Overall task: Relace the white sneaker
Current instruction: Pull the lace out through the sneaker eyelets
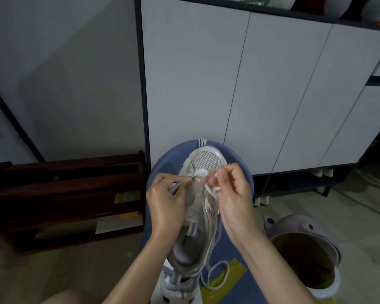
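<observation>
Sneaker between both hands — left hand, right hand.

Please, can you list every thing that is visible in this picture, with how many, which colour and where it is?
white sneaker: one, white and pale grey, on the blue surface, toe pointing away.
shoelace: one, white, partly at the front eyelets, its loose end lying in a loop near the heel.
blue surface: one, blue, rounded end, under the sneaker.
second sneaker: one, white, bottom edge, partly hidden.
yellow strip: one, yellow, on the blue surface beside the lace loop.
bin: one, lilac, lower right on the floor.
wooden rack: one, dark brown, left.
cabinet: one, grey doors with dark frame, behind.
left hand: one, fingers pinching the lace at the toe end.
right hand: one, fingers pinching the lace opposite.
</observation>
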